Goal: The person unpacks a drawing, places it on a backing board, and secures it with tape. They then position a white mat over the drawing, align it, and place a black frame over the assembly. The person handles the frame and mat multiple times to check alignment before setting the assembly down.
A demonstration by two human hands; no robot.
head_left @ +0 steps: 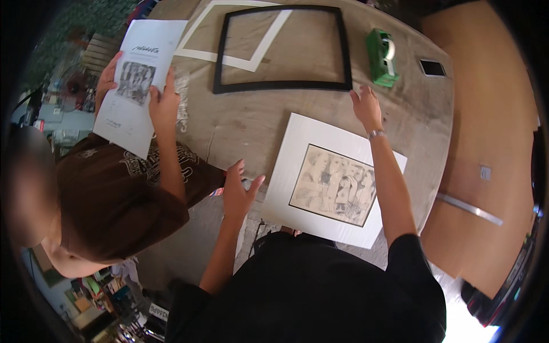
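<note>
My right hand (367, 107) reaches forward over the table, thumb and fingers apart. Its fingertips are at the near right corner of a black picture frame (280, 86); whether they touch it I cannot tell. Bent toward the left side, my left hand (242, 191) is open and holds nothing, just left of a matted drawing (334, 183). This figure drawing sits in a wide white mat at the table's near edge, partly under my right forearm. A white mat border (191, 53) lies partly beneath the black frame.
A green tape dispenser (382, 57) and a phone (432, 68) lie at the far right of the cloth-covered table (240, 123). To my left, a person in a brown shirt (126, 200) holds a printed sheet (134, 114). A brown board (486, 126) stands beyond the right edge.
</note>
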